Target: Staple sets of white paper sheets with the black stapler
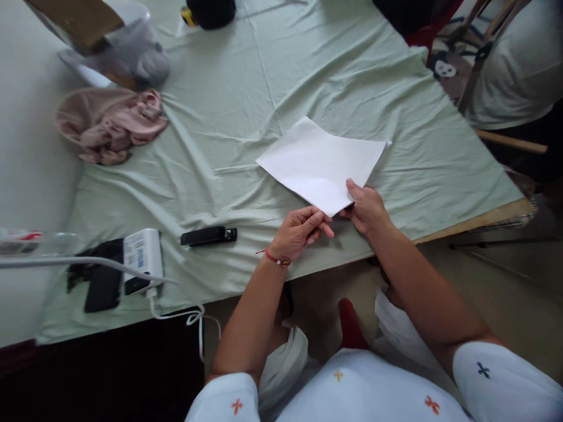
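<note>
A white sheet of paper (321,161) lies on a table covered with pale green cloth (246,99). My right hand (366,206) pinches the sheet's near corner, thumb on top. My left hand (299,231), with a red thread bracelet at the wrist, has its fingertips curled against the same corner from the left side.
A black stapler (209,235) lies left of my hands. Further left are a white power adapter with cable (143,255) and a black device (103,281). A pink cloth (109,123) and a plastic-wrapped bundle (123,50) sit at the far left. A wooden chair (497,70) stands at right.
</note>
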### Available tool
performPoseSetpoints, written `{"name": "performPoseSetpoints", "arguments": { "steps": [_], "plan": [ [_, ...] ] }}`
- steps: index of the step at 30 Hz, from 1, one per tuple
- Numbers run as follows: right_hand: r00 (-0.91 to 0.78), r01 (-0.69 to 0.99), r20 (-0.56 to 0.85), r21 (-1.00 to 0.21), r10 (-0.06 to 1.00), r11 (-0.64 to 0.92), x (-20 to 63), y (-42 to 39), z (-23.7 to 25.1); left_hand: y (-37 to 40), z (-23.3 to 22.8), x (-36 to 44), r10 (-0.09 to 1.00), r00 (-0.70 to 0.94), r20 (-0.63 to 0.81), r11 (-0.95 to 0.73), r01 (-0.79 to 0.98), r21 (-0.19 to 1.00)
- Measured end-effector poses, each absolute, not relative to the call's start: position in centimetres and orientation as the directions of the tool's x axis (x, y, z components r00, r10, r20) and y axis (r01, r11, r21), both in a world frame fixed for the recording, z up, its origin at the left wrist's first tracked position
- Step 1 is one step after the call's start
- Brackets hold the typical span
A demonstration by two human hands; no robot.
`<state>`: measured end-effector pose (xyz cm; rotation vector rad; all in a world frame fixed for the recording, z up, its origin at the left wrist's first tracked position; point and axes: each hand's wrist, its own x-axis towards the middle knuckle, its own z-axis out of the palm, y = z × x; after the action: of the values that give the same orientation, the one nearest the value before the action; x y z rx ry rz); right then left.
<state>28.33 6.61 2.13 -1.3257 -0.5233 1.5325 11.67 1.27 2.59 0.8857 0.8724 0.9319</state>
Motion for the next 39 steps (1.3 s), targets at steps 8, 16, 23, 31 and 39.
{"name": "performPoseSetpoints", "arguments": {
  "steps": [8, 16, 23, 31, 39],
  "plan": [
    [0.081, -0.431, -0.507, -0.794, 0.858, -0.428, 28.2, 6.5, 2.8, 1.4, 2.5, 12.1, 0.921, 0.281, -0.270, 0.349, -0.287, 0.892],
    [-0.108, -0.390, -0.503, -0.772, 0.857, -0.502, 29.2, 6.1, 3.2, 1.4, 2.6, 12.5, 0.934, 0.194, -0.301, 0.349, -0.310, 0.884],
    [-0.343, -0.120, -0.570, -0.761, 0.746, -0.637, 30.1, 5.8, 3.8, 1.5, 2.5, 12.8, 0.932, 0.128, -0.338, 0.361, -0.313, 0.878],
    [-0.350, -0.096, -0.565, -0.772, 0.747, -0.628, 30.1, 5.8, 3.5, 1.5, 2.5, 12.9, 0.929, 0.125, -0.348, 0.370, -0.293, 0.882],
    [-0.338, -0.110, -0.574, -0.763, 0.746, -0.637, 30.1, 5.8, 3.8, 1.4, 2.7, 13.1, 0.921, 0.117, -0.372, 0.390, -0.265, 0.882]
  ]
}}
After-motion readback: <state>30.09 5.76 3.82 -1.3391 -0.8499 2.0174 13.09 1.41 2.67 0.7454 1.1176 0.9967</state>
